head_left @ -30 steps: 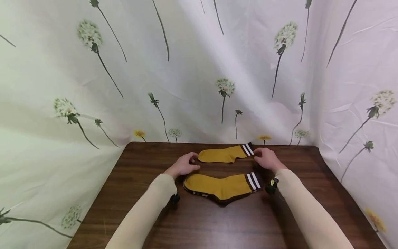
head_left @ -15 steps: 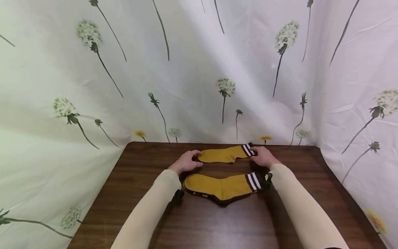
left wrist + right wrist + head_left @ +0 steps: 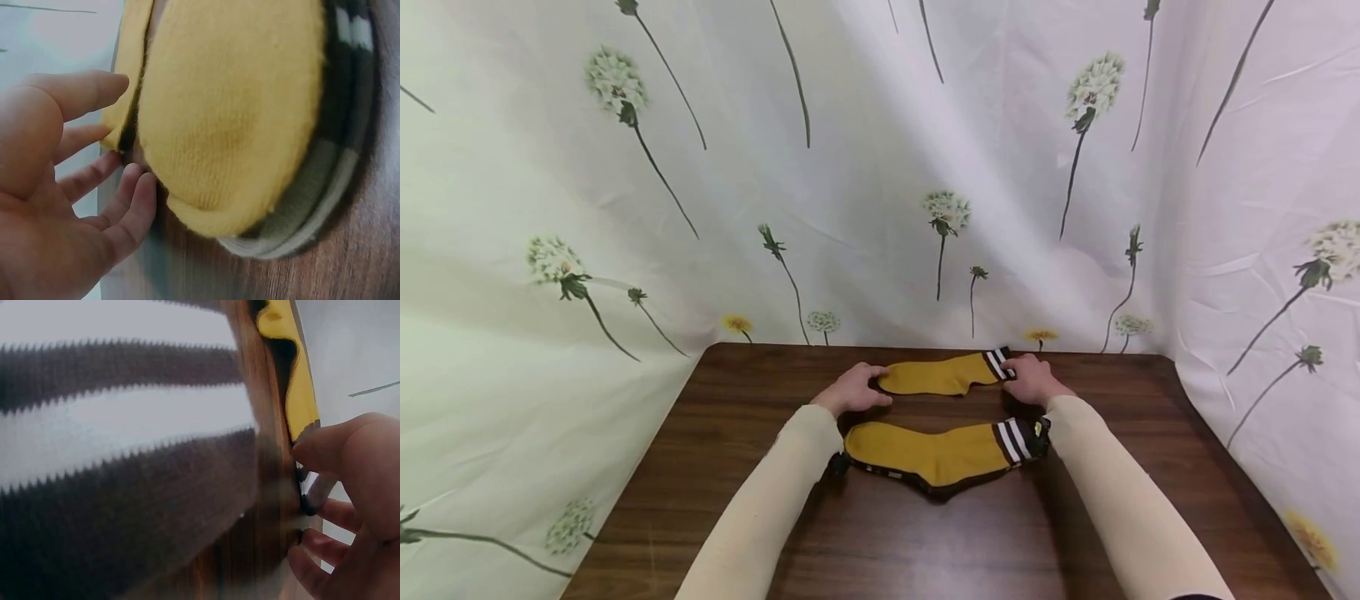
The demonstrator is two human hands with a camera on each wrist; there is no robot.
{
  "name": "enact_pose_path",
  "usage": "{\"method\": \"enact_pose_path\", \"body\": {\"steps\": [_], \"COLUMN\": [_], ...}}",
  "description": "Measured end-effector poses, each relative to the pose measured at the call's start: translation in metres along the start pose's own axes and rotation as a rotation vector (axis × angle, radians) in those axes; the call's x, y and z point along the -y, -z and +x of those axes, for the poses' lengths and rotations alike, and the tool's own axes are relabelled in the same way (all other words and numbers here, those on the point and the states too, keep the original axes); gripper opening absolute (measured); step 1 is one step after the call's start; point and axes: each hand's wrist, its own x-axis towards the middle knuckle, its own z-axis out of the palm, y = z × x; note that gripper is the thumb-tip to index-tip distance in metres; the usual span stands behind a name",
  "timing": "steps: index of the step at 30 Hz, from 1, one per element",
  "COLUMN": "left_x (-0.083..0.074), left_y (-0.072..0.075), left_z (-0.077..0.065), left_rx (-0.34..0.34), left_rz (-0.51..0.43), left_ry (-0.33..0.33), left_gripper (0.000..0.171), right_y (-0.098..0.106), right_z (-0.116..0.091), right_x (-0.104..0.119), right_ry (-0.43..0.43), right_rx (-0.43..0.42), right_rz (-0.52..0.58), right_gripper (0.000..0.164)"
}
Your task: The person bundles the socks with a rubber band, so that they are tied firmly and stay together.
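Observation:
Two mustard-yellow socks with dark cuffs and white stripes lie flat on a brown wooden table. At the toe of the far sock (image 3: 932, 377), my left hand (image 3: 853, 390) has its thumb and fingers spread. In the left wrist view the fingers (image 3: 94, 94) reach the toe end without curling round it. My right hand (image 3: 1032, 380) is at the far sock's cuff, with thumb and fingertips touching it; in the right wrist view the fingers (image 3: 331, 456) are apart around the cuff end. Closer to me, the near sock (image 3: 928, 454) lies between both forearms, with dark patterned material showing beneath its lower edge.
The wooden table (image 3: 925, 542) ends at a white curtain (image 3: 865, 208) printed with dandelions, which runs behind and along both sides. Dark wrist cameras sit close to both ends of the near sock.
Both hands have moved slightly inward onto the far sock's ends, the right one reaching the cuff and the left one the toe. The socks have stayed in place.

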Motion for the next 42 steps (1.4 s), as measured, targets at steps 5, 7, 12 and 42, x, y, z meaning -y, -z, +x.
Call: {"method": "enact_pose_path", "body": {"steps": [5, 7, 12, 42], "left_x": [0.002, 0.003, 0.004, 0.016], "left_y": [0.001, 0.002, 0.003, -0.002], "left_z": [0.001, 0.002, 0.001, -0.006], "left_rx": [0.004, 0.005, 0.024, -0.163], "left_rz": [-0.023, -0.028, -0.048, -0.256], "left_ry": [0.016, 0.015, 0.018, 0.075], "left_gripper": [0.058, 0.053, 0.044, 0.003], "right_y": [0.000, 0.000, -0.001, -0.002], "right_z": [0.000, 0.001, 0.001, -0.016], "right_x": [0.002, 0.002, 0.000, -0.006], "right_ry": [-0.003, -0.012, -0.044, -0.038], "right_rx": [-0.011, -0.015, -0.013, -0.175], "right_rz": [0.061, 0.096, 0.149, 0.266], "right_gripper": [0.039, 0.038, 0.034, 0.013]}}
